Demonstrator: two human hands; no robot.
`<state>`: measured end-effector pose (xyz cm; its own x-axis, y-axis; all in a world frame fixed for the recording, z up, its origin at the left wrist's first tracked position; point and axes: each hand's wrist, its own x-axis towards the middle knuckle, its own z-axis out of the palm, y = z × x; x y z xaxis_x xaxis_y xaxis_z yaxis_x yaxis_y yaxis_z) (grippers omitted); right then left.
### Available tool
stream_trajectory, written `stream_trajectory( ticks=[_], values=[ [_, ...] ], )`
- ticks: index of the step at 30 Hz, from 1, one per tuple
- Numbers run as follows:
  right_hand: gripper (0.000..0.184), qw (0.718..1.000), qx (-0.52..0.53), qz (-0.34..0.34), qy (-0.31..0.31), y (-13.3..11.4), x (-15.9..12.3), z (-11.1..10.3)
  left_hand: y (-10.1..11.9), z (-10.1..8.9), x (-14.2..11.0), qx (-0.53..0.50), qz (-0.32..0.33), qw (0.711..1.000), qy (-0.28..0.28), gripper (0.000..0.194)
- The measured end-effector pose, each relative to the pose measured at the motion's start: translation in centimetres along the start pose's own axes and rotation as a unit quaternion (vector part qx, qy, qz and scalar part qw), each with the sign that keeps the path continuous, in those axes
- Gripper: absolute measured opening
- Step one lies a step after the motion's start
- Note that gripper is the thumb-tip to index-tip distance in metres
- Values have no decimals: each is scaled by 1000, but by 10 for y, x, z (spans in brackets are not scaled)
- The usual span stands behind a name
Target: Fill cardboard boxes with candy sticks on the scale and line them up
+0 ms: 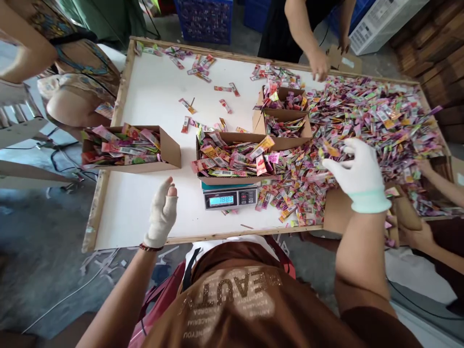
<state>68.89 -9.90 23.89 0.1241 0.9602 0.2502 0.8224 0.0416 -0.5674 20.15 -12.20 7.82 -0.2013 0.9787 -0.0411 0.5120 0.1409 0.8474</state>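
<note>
My left hand [162,215], in a white glove with bare fingertips, is raised left of the scale, fingers stretched and nothing visible in it. My right hand [357,166], fully gloved in white, hovers over a large pile of small stick packets [377,108], its thumb and fingers apart. An orange packet [330,149] shows near its fingertips; I see no grip on it. Between my hands, an open cardboard box [235,180] full of packets rests on a digital scale [230,198] with a lit display. A second filled box [170,150] stands at the table's left side.
Two smaller boxes [306,128] with packets stand behind the scale. Loose packets lie across the white table [152,96], which has a wooden rim. A co-worker's hand [319,65] reaches in from the far side; other people's hands [422,237] handle boxes at the right.
</note>
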Motion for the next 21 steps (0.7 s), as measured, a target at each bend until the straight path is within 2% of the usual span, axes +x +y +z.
stream_trajectory(
  ticks=[2,3,6,9,11,13,16,18,21],
  values=[
    [63,999,-10,38,-12,-24,7,29,-12,1,-15,-11,-43,999,-13,69],
    [57,998,2,27,-51,-42,13,50,-15,3,-22,-18,-52,998,-21,69],
    [41,984,33,-85,-151,-99,35,123,-16,7,-40,-30,-57,997,-39,69],
    [36,970,40,-122,-207,-137,52,189,-12,8,-54,-21,-55,997,-42,70],
    [33,961,43,-135,-237,-150,58,217,-12,6,-61,-6,-42,998,-41,69],
    [30,954,44,-145,-259,-154,62,231,-17,3,-68,2,-35,999,-39,66],
    [29,949,45,-150,-273,-152,68,229,-28,-4,-76,-2,-46,999,-28,65],
    [31,951,47,-145,-269,-147,72,217,-33,-6,-80,-5,-54,998,-19,64],
    [32,971,94,-127,-178,-135,74,185,-34,-5,-81,-5,-48,999,-26,61]
  ],
)
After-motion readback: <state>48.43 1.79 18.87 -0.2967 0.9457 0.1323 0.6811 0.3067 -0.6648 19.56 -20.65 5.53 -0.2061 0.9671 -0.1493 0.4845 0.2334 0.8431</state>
